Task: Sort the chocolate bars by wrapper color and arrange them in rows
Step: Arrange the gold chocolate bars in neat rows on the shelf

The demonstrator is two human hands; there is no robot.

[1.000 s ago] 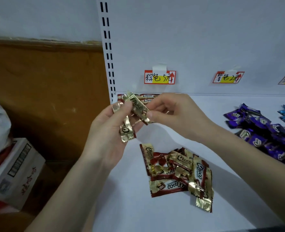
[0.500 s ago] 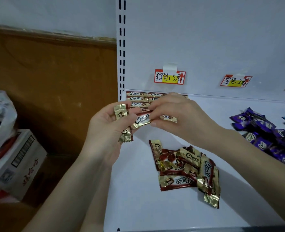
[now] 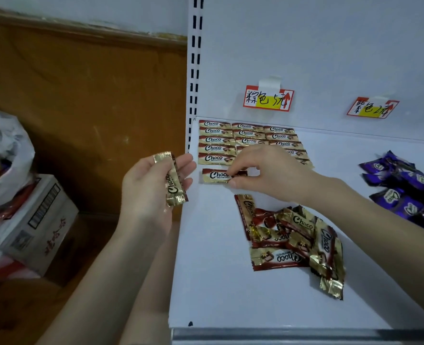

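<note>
Lying crinkled on the smooth white shelf: loose heap of glossy gold-brown bars | left hand beside the shelf edge, fingers curled round an upright bar | right hand pinching a flat bar on the shelf, just before the neat rows | foil-wrapped purple bars jumbled at right.

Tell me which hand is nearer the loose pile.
Right. The right hand pinches a bar just behind the pile; the left hand holds another bar left of the shelf.
</note>
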